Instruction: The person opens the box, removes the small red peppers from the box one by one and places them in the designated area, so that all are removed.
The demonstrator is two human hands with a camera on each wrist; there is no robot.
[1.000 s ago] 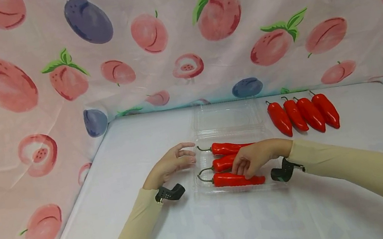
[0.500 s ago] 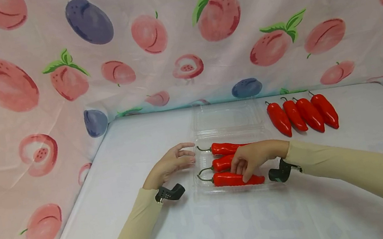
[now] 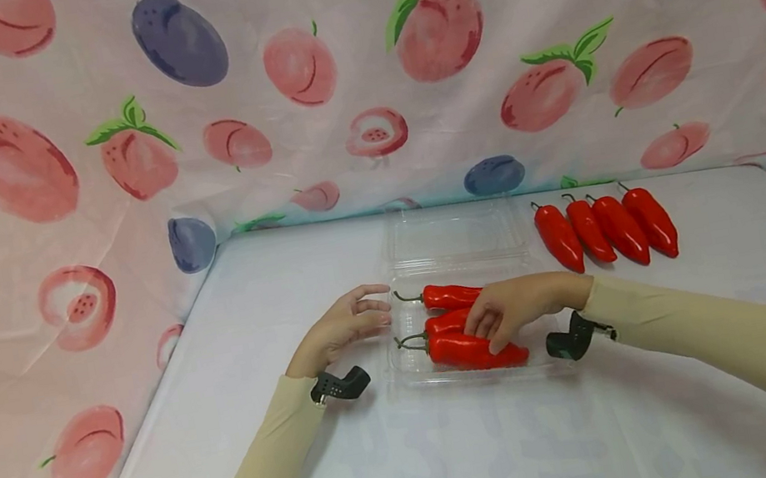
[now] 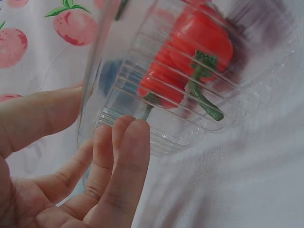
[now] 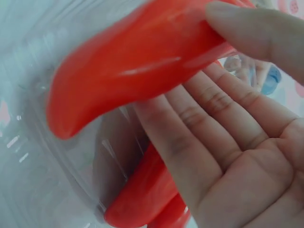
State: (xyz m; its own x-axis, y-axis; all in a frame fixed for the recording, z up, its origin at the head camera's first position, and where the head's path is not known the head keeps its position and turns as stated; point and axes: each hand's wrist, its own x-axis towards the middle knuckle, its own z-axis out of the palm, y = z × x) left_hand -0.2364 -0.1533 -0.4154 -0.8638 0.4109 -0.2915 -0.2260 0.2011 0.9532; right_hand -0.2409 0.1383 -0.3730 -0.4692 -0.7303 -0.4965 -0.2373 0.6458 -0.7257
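A clear plastic clamshell box [image 3: 413, 374] lies on the white table with its lid [image 3: 454, 233] folded back. In it, side by side, are a far red chili pepper [image 3: 447, 296] and a middle red chili pepper [image 3: 443, 324], both partly covered by my right hand [image 3: 516, 305]. That hand pinches the nearest red chili pepper [image 5: 128, 61] between thumb and fingers, its tip raised above the others in the right wrist view. My left hand [image 3: 338, 331] stays at the box's left side, fingers [image 4: 135, 142] loosely extended right at its ribbed wall.
Several more red chili peppers [image 3: 609, 226] lie in a row on the table, right of the lid, stems pointing away. Behind the table hangs a fruit-print cloth [image 3: 361, 65], which also runs along the left side.
My right hand has shifted slightly right and away, and the nearest chili pepper has risen and moved closer to the middle one. My left hand has stayed put.
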